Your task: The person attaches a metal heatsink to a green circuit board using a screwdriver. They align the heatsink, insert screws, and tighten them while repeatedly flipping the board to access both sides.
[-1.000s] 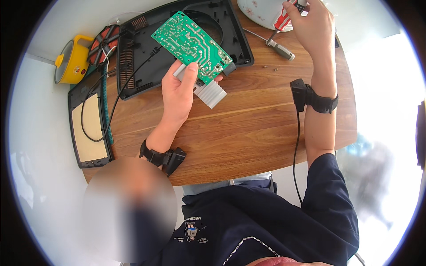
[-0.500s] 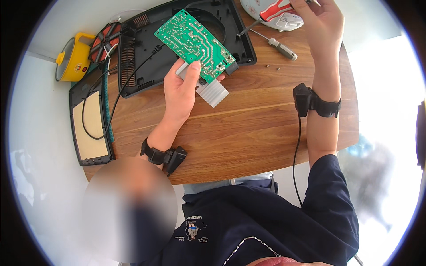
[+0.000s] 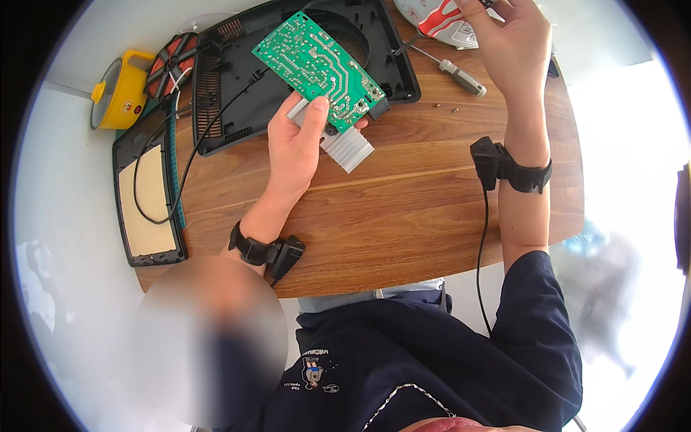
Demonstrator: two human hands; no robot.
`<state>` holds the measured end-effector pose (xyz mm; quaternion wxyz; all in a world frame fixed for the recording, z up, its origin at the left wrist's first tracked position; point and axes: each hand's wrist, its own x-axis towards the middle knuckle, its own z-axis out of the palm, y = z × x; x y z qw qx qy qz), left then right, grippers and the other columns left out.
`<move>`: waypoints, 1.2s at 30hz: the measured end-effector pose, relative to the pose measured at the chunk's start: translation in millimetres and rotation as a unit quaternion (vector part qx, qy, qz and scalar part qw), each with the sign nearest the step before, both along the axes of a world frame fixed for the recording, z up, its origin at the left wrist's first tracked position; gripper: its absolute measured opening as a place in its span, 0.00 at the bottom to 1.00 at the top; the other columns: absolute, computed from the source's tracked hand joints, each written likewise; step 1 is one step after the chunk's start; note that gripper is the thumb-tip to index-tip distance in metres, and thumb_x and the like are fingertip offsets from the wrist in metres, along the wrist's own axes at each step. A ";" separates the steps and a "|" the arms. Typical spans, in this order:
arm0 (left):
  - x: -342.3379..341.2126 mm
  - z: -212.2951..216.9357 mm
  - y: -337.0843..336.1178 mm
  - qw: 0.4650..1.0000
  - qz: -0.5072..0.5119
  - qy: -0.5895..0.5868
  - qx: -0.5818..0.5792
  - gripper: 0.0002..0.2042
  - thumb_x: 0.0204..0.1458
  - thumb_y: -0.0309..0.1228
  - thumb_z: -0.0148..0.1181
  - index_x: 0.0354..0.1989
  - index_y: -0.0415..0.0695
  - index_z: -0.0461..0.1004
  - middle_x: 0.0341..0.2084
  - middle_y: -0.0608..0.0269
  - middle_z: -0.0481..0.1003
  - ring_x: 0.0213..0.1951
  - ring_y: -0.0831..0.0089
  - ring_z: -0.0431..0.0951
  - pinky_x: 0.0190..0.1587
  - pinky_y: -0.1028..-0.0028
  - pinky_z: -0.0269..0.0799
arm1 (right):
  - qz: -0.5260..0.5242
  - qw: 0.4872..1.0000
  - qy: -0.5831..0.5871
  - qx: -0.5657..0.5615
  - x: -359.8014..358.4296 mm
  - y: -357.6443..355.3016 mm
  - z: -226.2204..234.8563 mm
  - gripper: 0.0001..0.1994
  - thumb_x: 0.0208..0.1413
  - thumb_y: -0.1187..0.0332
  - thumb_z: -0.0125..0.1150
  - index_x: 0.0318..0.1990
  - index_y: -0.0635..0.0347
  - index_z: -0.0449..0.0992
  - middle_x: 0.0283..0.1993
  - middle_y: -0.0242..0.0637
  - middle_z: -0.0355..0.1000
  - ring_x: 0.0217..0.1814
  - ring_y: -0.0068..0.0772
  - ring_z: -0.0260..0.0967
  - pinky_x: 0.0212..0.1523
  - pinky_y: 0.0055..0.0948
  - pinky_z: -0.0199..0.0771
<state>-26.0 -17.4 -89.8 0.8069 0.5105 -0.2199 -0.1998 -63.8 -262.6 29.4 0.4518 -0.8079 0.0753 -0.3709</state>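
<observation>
My left hand (image 3: 296, 147) is closed on the lower edge of a green circuit board (image 3: 317, 68), its thumb on the soldered side. A ribbed silver heat sink (image 3: 348, 149) juts out below the board. The board is tilted over a black plastic housing (image 3: 237, 115). At the upper right, my right hand (image 3: 515, 50) is closed around the handles of red-handled pliers (image 3: 436, 20), partly cut off by the picture's edge. Their grey jaws point left, by the housing's right side, apart from the board.
A screwdriver (image 3: 462, 78) and two small screws (image 3: 438, 106) lie right of the housing. A white rounded object (image 3: 458, 36) stands behind the pliers. To the left are a yellow pot (image 3: 122, 97), a red-and-black fan (image 3: 171, 68), a black panel (image 3: 122, 216) and a black cable (image 3: 191, 169).
My right hand has moved slightly up and left with the pliers, whose red handles now look further apart. The board in my left hand has hardly moved.
</observation>
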 end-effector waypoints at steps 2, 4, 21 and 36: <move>0.1 0.2 -0.2 1.000 -0.001 -0.006 0.002 0.13 0.71 0.29 0.47 0.54 0.33 0.72 0.46 0.52 0.81 0.42 0.64 0.85 0.46 0.64 0.85 | 0.010 1.000 -0.014 -0.017 1.4 -2.9 -6.4 0.20 0.58 0.81 0.65 0.58 0.70 0.74 0.44 0.38 0.77 0.45 0.24 0.76 0.41 0.25 0.82; 1.0 -0.5 0.2 1.000 -0.006 -0.014 0.007 0.13 0.71 0.29 0.47 0.54 0.33 0.72 0.46 0.52 0.81 0.41 0.64 0.85 0.45 0.65 0.84 | 0.015 0.999 -0.028 -0.026 0.9 -2.6 -10.0 0.20 0.58 0.81 0.65 0.58 0.71 0.73 0.43 0.38 0.77 0.46 0.24 0.76 0.41 0.25 0.82; -0.6 1.2 1.1 0.999 0.008 -0.002 0.041 0.14 0.70 0.32 0.47 0.54 0.32 0.70 0.46 0.50 0.80 0.41 0.59 0.85 0.45 0.62 0.85 | 0.000 0.997 -0.056 -0.044 -22.1 -33.6 4.5 0.24 0.58 0.77 0.68 0.61 0.64 0.67 0.43 0.32 0.73 0.43 0.22 0.72 0.44 0.21 0.76; 0.2 -2.0 0.2 1.000 0.011 -0.009 0.024 0.14 0.70 0.31 0.48 0.53 0.32 0.71 0.45 0.50 0.80 0.40 0.60 0.85 0.44 0.63 0.84 | 0.100 0.982 -0.056 -0.154 -116.3 -80.6 -120.4 0.26 0.46 0.81 0.78 0.46 0.61 0.65 0.54 0.47 0.71 0.61 0.50 0.76 0.49 0.31 0.87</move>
